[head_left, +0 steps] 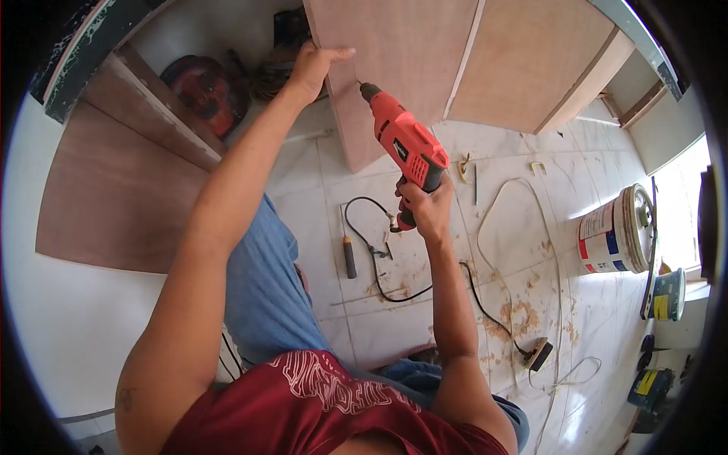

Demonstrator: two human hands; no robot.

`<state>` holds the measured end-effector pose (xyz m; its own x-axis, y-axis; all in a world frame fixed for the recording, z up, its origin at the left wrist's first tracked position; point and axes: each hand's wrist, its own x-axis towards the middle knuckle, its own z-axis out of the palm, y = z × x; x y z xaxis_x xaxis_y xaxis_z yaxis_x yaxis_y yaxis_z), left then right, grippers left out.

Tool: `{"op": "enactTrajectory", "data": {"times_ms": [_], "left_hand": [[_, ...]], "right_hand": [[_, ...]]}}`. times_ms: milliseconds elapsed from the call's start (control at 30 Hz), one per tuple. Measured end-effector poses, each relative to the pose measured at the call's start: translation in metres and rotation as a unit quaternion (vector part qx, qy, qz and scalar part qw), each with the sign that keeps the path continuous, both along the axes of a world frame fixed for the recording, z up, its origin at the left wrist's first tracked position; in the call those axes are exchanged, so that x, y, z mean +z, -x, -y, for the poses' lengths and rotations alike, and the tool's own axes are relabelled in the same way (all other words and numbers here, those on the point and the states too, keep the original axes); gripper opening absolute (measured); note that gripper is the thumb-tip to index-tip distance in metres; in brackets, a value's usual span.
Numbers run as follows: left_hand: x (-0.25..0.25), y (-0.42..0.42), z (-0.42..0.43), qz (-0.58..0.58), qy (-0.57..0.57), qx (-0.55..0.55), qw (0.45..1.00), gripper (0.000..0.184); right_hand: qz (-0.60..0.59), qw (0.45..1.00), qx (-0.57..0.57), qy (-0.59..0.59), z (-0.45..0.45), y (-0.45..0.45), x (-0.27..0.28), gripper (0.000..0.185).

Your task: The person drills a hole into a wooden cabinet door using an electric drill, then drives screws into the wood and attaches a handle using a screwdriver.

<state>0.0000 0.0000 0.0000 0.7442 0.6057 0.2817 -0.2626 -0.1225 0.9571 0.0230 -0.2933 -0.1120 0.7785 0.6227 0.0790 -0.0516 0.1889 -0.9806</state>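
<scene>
My right hand (426,203) is wrapped around the grip of a red power drill (406,140). The drill slants up and to the left, and the thin bit in its black chuck meets or nearly meets the face of an upright plywood panel (394,45). My left hand (312,70) holds the panel's left edge, thumb stretched across the front face and the other fingers mostly hidden behind it. From the drill's base a black cord (377,273) loops over the floor. A screwdriver (349,256) with a dark handle lies below the drill, left of the cord.
A power socket block (540,354) with a white cable lies on the tiled floor (447,318) among sawdust. To the right stand a white paint bucket (607,231) and a smaller tub (667,296). A brown board (114,189) leans at left, near a red-and-black machine (205,95).
</scene>
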Motion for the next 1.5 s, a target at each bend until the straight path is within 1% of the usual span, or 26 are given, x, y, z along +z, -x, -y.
{"op": "enactTrajectory", "data": {"times_ms": [67,100,200,300,400,500,600,700,800,1000,1100,1267,1367,1500], "left_hand": [[0.001,0.002,0.0,0.006,-0.006,0.003,1.0,0.045],[-0.009,0.0,0.011,0.011,0.016,0.0,1.0,0.045],[-0.002,0.002,0.006,0.005,0.007,-0.009,1.0,0.044],[-0.002,0.004,0.008,-0.002,0.0,-0.015,1.0,0.043],[-0.005,0.003,0.004,0.004,-0.002,-0.013,1.0,0.043],[-0.005,0.004,0.005,0.011,-0.002,-0.013,1.0,0.045],[-0.004,0.006,0.007,0.005,0.004,-0.016,1.0,0.049],[-0.002,0.006,0.005,-0.001,-0.002,-0.007,1.0,0.05],[0.0,0.004,0.005,-0.009,-0.003,-0.005,1.0,0.049],[0.001,0.002,0.001,-0.011,0.002,0.002,1.0,0.048],[0.002,0.0,0.005,-0.007,0.005,0.006,1.0,0.047],[0.005,-0.002,0.011,-0.004,-0.002,0.011,1.0,0.044],[-0.003,-0.005,0.005,0.003,-0.001,0.005,1.0,0.043],[-0.003,-0.002,0.009,0.007,-0.008,0.012,1.0,0.042]], "right_hand": [[0.006,1.0,-0.008,0.012,0.0,0.001,0.005,0.027],[0.019,0.999,-0.003,0.035,0.015,-0.004,0.012,0.025],[0.043,0.998,0.011,0.033,0.007,-0.011,0.02,0.021],[0.032,0.999,0.006,0.04,0.006,-0.01,0.022,0.021],[-0.002,1.0,0.006,0.001,0.005,-0.01,0.019,0.026],[-0.027,0.999,0.01,-0.018,0.003,-0.017,0.015,0.024],[-0.072,0.995,0.047,-0.043,0.006,-0.02,0.012,0.022],[-0.086,0.993,0.053,-0.06,0.001,-0.016,0.006,0.02],[-0.087,0.993,0.053,-0.051,-0.002,-0.01,0.007,0.019],[-0.044,0.998,0.029,-0.023,-0.005,0.002,0.005,0.014],[-0.015,1.0,0.026,0.005,-0.004,0.002,0.0,0.017],[0.009,1.0,-0.003,0.003,-0.003,0.005,0.002,0.017],[0.03,0.999,-0.012,0.007,-0.003,0.003,0.003,0.017],[0.017,0.999,-0.005,0.027,0.002,0.008,0.026,0.024]]}}
